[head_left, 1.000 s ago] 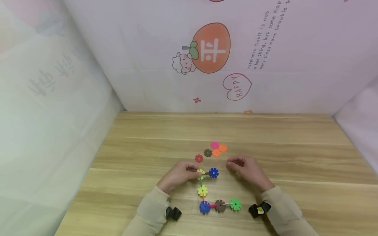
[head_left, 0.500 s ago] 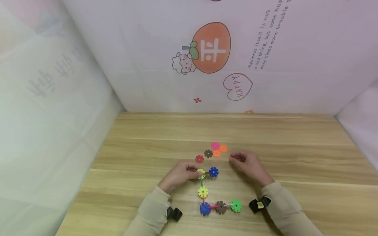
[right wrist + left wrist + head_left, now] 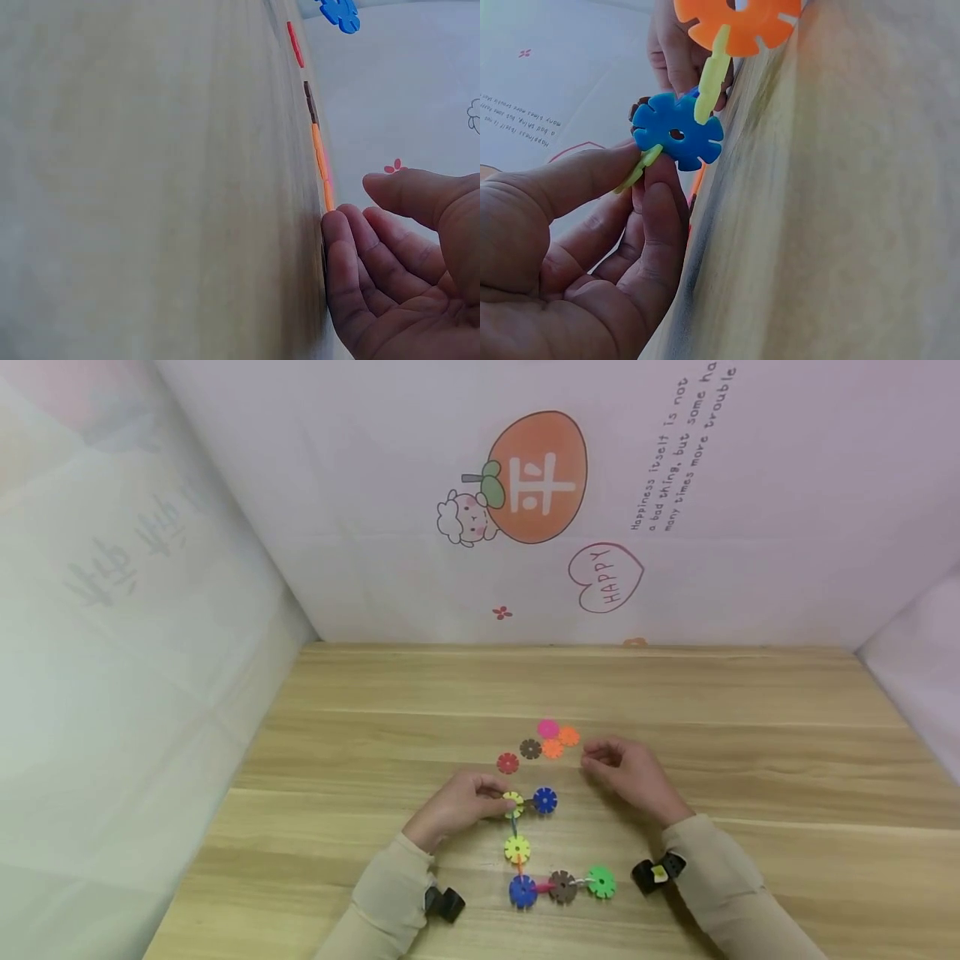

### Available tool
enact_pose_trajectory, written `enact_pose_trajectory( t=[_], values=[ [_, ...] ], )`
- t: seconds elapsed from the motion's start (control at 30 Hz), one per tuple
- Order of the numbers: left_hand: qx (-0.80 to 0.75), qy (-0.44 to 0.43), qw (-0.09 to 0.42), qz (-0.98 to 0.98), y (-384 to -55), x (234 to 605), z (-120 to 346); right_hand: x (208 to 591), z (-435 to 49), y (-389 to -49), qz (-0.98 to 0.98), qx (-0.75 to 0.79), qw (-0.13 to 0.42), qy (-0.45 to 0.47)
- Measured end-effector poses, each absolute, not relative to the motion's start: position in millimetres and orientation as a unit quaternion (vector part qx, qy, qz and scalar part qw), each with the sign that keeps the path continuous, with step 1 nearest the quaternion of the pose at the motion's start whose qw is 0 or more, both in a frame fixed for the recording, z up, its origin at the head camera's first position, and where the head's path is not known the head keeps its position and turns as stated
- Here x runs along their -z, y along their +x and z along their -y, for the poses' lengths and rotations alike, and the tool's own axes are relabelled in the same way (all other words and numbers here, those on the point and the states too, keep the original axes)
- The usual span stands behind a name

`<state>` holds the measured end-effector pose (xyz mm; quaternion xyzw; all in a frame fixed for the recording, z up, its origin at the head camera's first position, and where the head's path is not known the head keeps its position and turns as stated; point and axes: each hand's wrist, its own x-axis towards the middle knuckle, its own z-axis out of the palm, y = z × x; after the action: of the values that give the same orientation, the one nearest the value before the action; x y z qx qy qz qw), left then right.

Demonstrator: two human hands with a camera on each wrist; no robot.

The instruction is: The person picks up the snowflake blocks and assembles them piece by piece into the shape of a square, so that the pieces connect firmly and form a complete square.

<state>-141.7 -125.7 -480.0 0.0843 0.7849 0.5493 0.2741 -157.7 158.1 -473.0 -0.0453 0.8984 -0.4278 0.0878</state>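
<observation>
Wooden table [image 3: 375, 752], fingers [image 3: 495, 793] perhaps pinching disc [image 3: 513, 802].

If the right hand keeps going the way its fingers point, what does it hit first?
The right hand points left toward the loose pieces. The first thing in that line looks like the orange snowflake-shaped plastic disc, at the near end of the cluster on the wooden table. The fingertips are close but apart from it; depth is uncertain.

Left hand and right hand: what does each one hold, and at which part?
The left hand pinches the yellow disc at the top end of the joined chain, by its left edge. The right hand holds nothing; its curled fingers hover beside the orange disc.
</observation>
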Motion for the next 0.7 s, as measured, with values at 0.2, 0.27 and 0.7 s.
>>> enact_pose_trajectory(
  t=[0.2,0.27,0.7],
  values=[
    [-0.552,0.084,0.274,-0.783,-142.2,480.6,126.4,474.1,-155.1,-167.2,-0.908,0.408,0.064,-0.072],
    [-0.553,0.081,0.275,-0.782,-142.4,480.5,126.2,474.0,-155.2,-170.2,-0.91,0.403,0.056,-0.081],
    [-0.559,0.077,0.275,-0.778,-141.9,480.0,126.2,471.6,-150.0,-187.3,-0.927,0.347,0.066,-0.124]
  ],
)
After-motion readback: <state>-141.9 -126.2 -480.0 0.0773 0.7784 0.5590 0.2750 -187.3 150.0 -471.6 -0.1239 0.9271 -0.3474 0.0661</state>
